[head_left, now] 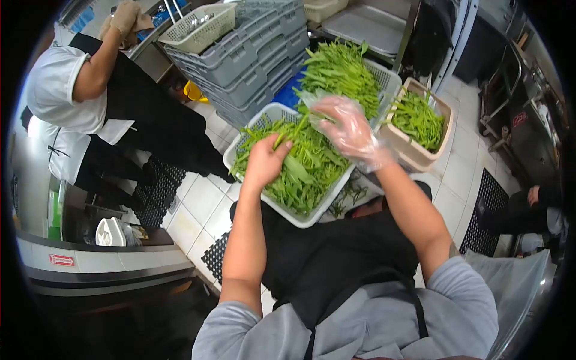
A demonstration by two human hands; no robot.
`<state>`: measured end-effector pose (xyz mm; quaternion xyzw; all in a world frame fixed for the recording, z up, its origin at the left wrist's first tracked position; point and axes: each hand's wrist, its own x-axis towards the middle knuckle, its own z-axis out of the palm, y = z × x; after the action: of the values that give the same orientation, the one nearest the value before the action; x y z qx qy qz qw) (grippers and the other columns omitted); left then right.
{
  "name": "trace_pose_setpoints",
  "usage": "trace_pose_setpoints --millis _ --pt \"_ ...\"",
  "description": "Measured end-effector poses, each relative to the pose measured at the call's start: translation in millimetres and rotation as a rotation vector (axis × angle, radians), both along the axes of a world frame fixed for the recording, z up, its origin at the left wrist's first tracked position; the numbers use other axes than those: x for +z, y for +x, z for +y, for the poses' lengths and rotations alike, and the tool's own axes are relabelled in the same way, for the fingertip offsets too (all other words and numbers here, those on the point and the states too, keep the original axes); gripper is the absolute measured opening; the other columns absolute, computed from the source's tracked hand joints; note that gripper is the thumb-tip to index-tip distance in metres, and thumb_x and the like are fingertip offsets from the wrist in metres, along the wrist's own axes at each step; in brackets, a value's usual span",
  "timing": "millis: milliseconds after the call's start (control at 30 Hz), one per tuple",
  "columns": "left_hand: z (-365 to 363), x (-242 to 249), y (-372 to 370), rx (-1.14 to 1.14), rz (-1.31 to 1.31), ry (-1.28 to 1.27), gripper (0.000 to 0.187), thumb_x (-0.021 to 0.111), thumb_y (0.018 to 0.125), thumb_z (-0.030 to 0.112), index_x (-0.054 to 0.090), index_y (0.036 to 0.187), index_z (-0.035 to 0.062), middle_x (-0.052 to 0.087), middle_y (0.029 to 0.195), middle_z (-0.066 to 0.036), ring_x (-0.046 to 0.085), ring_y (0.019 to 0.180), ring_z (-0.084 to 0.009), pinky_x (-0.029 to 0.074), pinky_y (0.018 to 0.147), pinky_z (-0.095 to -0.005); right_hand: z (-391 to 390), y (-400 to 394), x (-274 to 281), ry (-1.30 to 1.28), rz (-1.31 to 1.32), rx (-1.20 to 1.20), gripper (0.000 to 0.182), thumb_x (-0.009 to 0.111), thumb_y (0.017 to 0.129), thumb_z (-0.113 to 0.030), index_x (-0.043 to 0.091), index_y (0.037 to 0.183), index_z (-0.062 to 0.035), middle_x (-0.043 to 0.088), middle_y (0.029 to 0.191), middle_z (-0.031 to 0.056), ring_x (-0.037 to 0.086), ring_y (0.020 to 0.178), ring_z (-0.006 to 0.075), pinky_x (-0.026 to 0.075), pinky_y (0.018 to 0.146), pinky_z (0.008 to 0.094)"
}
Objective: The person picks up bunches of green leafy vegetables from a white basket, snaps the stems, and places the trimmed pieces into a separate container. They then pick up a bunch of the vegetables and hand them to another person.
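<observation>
My left hand is bare and closed, pinching a leafy green stem over the near white basket. The stem runs up to my right hand, which wears a clear plastic glove. Its fingers are curled at the stem's upper end, partly blurred by the loose plastic. Loose leafy greens fill the near basket below both hands. Behind it, longer greens lie bundled in a second basket. A beige tub to the right holds cut green pieces.
Stacked grey crates stand behind, topped by a cream basket. A co-worker in a black apron stands at left, with another person partly behind. Green scraps lie below the near basket. Black mats cover parts of the tiled floor.
</observation>
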<state>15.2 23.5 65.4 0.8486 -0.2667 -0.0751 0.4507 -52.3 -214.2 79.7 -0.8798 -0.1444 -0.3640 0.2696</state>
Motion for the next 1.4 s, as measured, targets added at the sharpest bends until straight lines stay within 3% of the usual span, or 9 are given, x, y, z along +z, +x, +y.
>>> trace_pose_setpoints --millis 167,267,333,500,600,933,1267,1300,1400 --pt "14.4 -9.6 6.2 -0.132 0.105 0.001 0.027 0.068 0.098 0.021 0.069 0.110 -0.0029 0.070 0.089 0.000 0.059 0.081 -0.0089 0.050 0.075 -0.0298 8.8 10.2 -12.6 -0.157 0.312 0.216 0.035 0.067 0.090 -0.027 0.070 0.120 -0.0081 0.070 0.111 0.0173 0.064 0.109 0.0372 0.046 0.101 0.0481" --pt "23.6 -20.5 6.5 -0.131 0.228 0.016 0.028 0.067 0.094 0.023 0.071 0.111 0.0016 0.073 0.092 -0.019 0.069 0.083 -0.0300 0.052 0.078 -0.0402 7.5 15.7 -26.3 -0.081 0.569 0.325 0.031 0.066 0.090 -0.028 0.072 0.112 -0.0061 0.071 0.106 0.0181 0.067 0.104 0.0361 0.050 0.095 0.0452" --pt "31.6 -6.1 -3.7 0.228 -0.163 0.223 0.026 0.062 0.094 0.020 0.073 0.112 0.0032 0.071 0.103 -0.024 0.067 0.098 -0.0437 0.052 0.085 -0.0482 6.3 14.2 -37.7 -0.010 0.613 0.349 0.028 0.066 0.091 -0.028 0.072 0.105 -0.0046 0.071 0.102 0.0177 0.068 0.097 0.0363 0.053 0.089 0.0440" --pt "8.9 -13.9 -18.5 -0.022 -0.475 0.098 0.022 0.063 0.094 0.019 0.073 0.108 0.0042 0.069 0.088 -0.026 0.068 0.088 -0.0439 0.052 0.081 -0.0491 15.9 9.4 -38.5 0.025 0.748 0.354 0.029 0.063 0.090 -0.020 0.071 0.111 -0.0014 0.071 0.107 0.0179 0.068 0.102 0.0316 0.052 0.092 0.0405" --pt "-4.7 -21.2 -13.6 -0.130 -0.226 0.407 0.021 0.063 0.094 0.020 0.072 0.104 0.0032 0.069 0.089 -0.026 0.066 0.088 -0.0451 0.051 0.080 -0.0513 12.7 11.0 -50.6 0.063 0.746 0.359 0.033 0.067 0.088 -0.024 0.071 0.112 -0.0024 0.070 0.109 0.0189 0.067 0.105 0.0342 0.051 0.095 0.0415" --pt "-18.5 -30.8 -21.7 -0.225 -0.271 0.393 0.022 0.061 0.096 0.023 0.073 0.104 0.0058 0.071 0.095 -0.024 0.067 0.093 -0.0437 0.052 0.083 -0.0531 5.7 -2.6 -62.1 0.019 0.627 0.313 0.025 0.064 0.084 -0.015 0.072 0.104 -0.0017 0.071 0.097 0.0213 0.069 0.094 0.0403 0.054 0.085 0.0431" --pt "16.9 -3.9 -44.3 0.126 -0.268 0.634 0.026 0.058 0.094 0.020 0.071 0.097 -0.0030 0.071 0.093 -0.028 0.067 0.094 -0.0453 0.051 0.086 -0.0536 37.8 28.8 -50.4 -0.324 0.758 -0.124 0.020 0.061 0.083 -0.013 0.074 0.087 0.0025 0.073 0.093 0.0237 0.073 0.087 0.0387 0.058 0.083 0.0456" --pt "25.7 0.6 -44.4 0.168 -0.177 0.563 0.027 0.057 0.096 0.021 0.070 0.100 -0.0031 0.070 0.094 -0.028 0.066 0.097 -0.0453 0.050 0.087 -0.0535 33.1 44.7 -42.8 -0.311 0.939 -0.042 0.029 0.065 0.088 -0.022 0.073 0.103 0.0018 0.073 0.102 0.0238 0.072 0.096 0.0391 0.056 0.090 0.0441" --pt "54.2 -27.9 -34.5 0.264 0.069 0.309 0.033 0.057 0.100 0.027 0.066 0.111 -0.0032 0.069 0.101 -0.031 0.065 0.102 -0.0465 0.049 0.088 -0.0506 29.3 59.5 -46.0 0.009 0.575 0.192 0.045 0.068 0.092 -0.030 0.065 0.125 -0.0002 0.069 0.115 0.0257 0.069 0.106 0.0400 0.054 0.094 0.0462"
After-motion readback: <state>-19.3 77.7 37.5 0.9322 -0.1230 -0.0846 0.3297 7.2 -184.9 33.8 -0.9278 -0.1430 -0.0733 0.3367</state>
